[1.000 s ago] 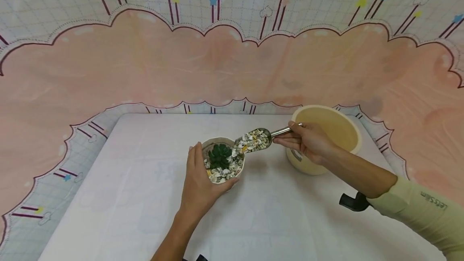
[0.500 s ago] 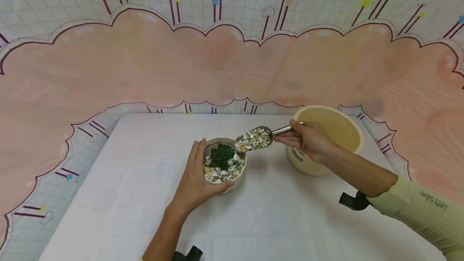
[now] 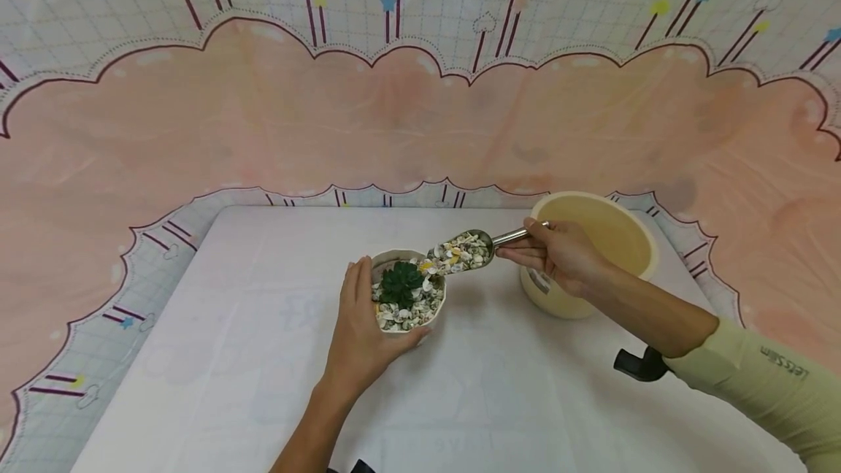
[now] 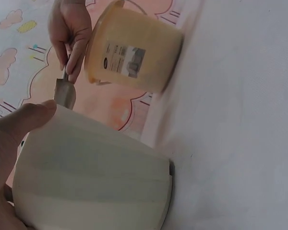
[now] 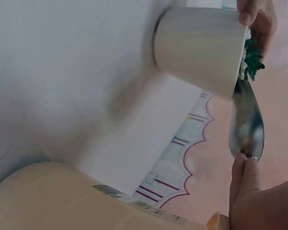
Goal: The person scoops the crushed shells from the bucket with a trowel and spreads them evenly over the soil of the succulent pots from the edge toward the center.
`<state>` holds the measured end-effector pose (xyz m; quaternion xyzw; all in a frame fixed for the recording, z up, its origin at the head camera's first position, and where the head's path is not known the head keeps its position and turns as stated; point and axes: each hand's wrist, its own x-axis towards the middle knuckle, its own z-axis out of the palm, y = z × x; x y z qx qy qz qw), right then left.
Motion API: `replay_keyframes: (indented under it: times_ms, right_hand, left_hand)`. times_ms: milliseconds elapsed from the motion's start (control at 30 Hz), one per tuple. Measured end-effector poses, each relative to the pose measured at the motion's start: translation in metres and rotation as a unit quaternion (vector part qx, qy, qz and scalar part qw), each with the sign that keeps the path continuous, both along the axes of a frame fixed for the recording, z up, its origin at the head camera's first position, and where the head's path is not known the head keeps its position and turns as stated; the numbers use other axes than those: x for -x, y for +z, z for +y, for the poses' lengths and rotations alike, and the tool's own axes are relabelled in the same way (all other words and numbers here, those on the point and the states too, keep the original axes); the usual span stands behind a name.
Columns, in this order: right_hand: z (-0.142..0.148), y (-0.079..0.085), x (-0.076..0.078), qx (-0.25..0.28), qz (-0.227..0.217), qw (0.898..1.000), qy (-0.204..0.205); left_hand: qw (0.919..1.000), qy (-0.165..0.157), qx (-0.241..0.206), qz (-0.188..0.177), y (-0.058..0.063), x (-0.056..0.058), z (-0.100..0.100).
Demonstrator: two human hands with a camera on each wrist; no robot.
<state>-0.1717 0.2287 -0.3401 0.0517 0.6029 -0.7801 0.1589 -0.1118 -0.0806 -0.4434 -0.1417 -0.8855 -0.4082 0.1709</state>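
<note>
A white plant pot (image 3: 432, 321) with a green succulent (image 3: 401, 285) and pale pebbles or shell bits stands on the table. My left hand (image 3: 361, 341) holds it from the left, fingers along the far side and thumb on the near rim; the left wrist view shows that thumb over the pot's edge. In my right hand (image 3: 561, 258) is the handle of a metal scoop (image 3: 511, 237), pinched between thumb and fingers. Mixed white and yellow bits (image 3: 463, 252) fill the scoop, whose tip lies at the pot's right rim. In the right wrist view the scoop's underside (image 5: 247, 117) shows.
Just behind and below my right hand stands a cream bucket (image 3: 558, 305) with a label (image 4: 125, 59) on its side. A white cloth (image 3: 217, 356) covers the table. Behind it hangs a pink and white patterned backdrop (image 3: 368, 122).
My left wrist has swung out to the left and back to the right, with the pot turning slightly under the hand. The right hand and scoop have hardly moved; the bits in the scoop have shifted a little.
</note>
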Motion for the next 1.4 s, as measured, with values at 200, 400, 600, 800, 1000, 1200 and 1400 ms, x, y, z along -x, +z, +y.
replay_keyframes:
  times_ms: [200,400,600,800,1000,1200,1400]
  right_hand:
    - [0.0,-0.001,0.0,0.0,0.002,1.0,0.001]
    - [0.0,0.0,-0.002,0.004,-0.003,1.0,0.002]
    - [0.0,-0.002,-0.002,0.008,0.003,1.0,0.004]
    - [0.001,-0.002,-0.003,0.002,0.005,1.0,0.003]
    - [0.001,-0.002,-0.003,-0.003,0.009,1.0,0.004]
    - [0.001,-0.003,-0.003,-0.005,0.011,1.0,0.004]
    - [0.001,-0.003,-0.003,-0.006,0.013,1.0,0.002]
  left_hand:
    - [0.9994,-0.035,0.0,0.007,0.0,0.007,-0.009]
    - [0.9976,-0.063,-0.001,-0.031,0.001,0.011,-0.019]
    - [0.9969,-0.068,-0.001,-0.039,0.0,0.01,-0.02]
    - [0.9992,-0.01,-0.005,-0.04,0.003,-0.001,-0.006]
    - [0.9978,0.031,-0.012,-0.057,0.005,-0.007,0.004]
    - [0.9983,0.023,-0.012,-0.053,0.003,-0.004,0.001]
    - [0.9984,0.003,-0.009,-0.056,0.003,0.0,-0.005]
